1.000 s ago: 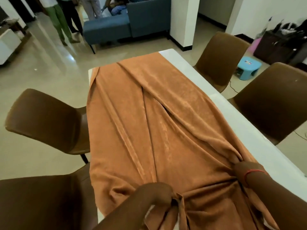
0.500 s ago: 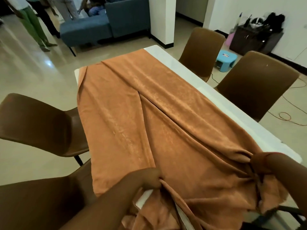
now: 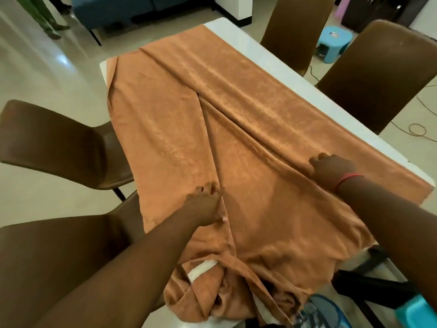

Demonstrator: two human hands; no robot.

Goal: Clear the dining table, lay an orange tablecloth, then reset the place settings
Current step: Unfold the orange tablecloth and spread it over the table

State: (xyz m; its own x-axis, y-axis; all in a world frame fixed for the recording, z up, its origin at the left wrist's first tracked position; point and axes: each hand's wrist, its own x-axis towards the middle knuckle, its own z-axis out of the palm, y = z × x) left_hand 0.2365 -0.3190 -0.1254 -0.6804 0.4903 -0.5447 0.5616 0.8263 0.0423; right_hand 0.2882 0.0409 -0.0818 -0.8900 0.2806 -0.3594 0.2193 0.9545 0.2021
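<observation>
Here my left hand (image 3: pixel 205 207) lies knuckles-up on the orange tablecloth (image 3: pixel 189 129), fingers bent at the edge of a long fold; its palm side is hidden, so I cannot tell whether it pinches the cloth or only presses it. My right hand (image 3: pixel 331 170) rests farther out on a second ridge of fabric, fingers curled down over the crease, and again the underside is out of sight, so its hold stays unclear. A thin red band (image 3: pixel 348 178) circles that wrist.

The cloth is soft and suede-like, with a faint sheen, and it runs the length of the white dining table (image 3: pixel 279 67). It lies doubled over in long diagonal pleats. A bare white strip of tabletop shows along the right side and at the far corners. At the near end the cloth bunches into a heap of loose folds that hangs off the edge; a pale strip pokes out there, too crumpled to identify.

Brown moulded chairs with smooth rounded backs stand around: two on my left (image 3: pixel 59 140), two on my right (image 3: pixel 376 74). Beyond them a small blue plastic stool (image 3: pixel 334 43) sits on the glossy tiled floor (image 3: pixel 47 74). A blue sofa (image 3: pixel 113 10) is cut off at the top edge.
</observation>
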